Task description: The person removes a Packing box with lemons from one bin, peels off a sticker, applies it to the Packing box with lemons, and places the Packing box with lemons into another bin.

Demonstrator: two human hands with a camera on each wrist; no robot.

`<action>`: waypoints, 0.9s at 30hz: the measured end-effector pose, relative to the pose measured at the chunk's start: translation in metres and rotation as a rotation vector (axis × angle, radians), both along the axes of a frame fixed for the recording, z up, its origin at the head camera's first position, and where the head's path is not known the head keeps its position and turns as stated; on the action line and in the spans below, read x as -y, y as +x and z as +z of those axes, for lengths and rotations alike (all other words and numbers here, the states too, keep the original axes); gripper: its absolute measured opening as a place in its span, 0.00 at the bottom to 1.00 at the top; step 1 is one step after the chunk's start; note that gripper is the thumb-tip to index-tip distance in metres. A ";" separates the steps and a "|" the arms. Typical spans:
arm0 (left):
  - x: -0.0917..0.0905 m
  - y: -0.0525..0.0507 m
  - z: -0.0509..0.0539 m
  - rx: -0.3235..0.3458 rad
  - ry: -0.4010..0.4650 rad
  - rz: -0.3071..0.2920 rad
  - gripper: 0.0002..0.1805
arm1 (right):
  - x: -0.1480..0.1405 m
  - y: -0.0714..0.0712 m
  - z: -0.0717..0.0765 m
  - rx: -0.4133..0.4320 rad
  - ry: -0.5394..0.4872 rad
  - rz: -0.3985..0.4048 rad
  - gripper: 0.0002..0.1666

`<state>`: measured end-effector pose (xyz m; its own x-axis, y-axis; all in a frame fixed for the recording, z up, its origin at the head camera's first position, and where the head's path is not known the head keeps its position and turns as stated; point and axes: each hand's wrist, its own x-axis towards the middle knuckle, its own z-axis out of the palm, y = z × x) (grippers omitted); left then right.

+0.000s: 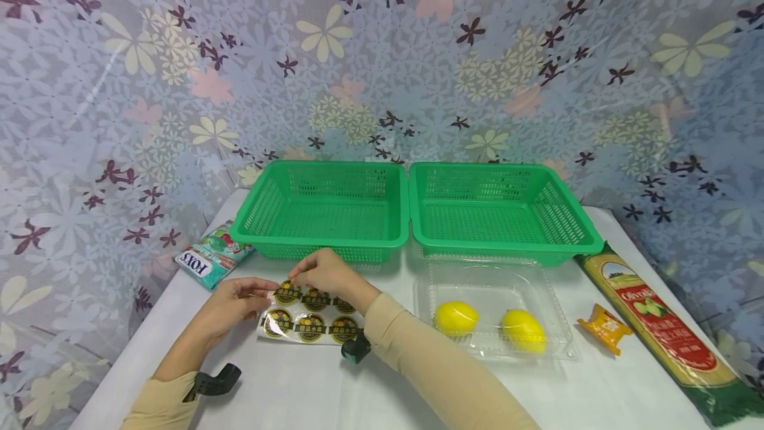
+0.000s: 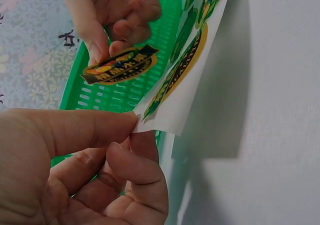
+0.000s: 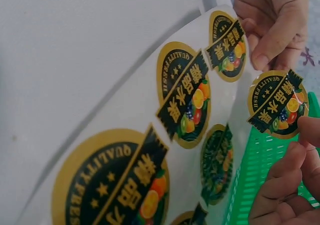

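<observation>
Loose round sticker (image 3: 274, 102) is off the sticker sheet (image 1: 298, 336), pinched in the fingertips of the right hand (image 1: 331, 274) just beside the sheet's edge. Left hand (image 1: 229, 307) pinches that sheet's corner. Left green basket (image 1: 322, 242) sits behind, clear box (image 1: 483, 284) with two lemons (image 1: 456, 318) off to the right

The right arm (image 1: 442, 363) partly hides the sticker sheet (image 1: 312, 328), while the head view's right edge crops the long packet (image 1: 664, 324).

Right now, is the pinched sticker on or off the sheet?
Off: in the left wrist view, green basket shows between the sticker and the sheet.
</observation>
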<state>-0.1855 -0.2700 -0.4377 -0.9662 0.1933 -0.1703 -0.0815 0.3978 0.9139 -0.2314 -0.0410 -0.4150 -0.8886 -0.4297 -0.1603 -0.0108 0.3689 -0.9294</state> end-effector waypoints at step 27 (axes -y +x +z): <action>0.003 -0.003 0.000 -0.031 -0.136 0.004 0.18 | -0.030 0.008 0.051 0.016 0.084 0.122 0.08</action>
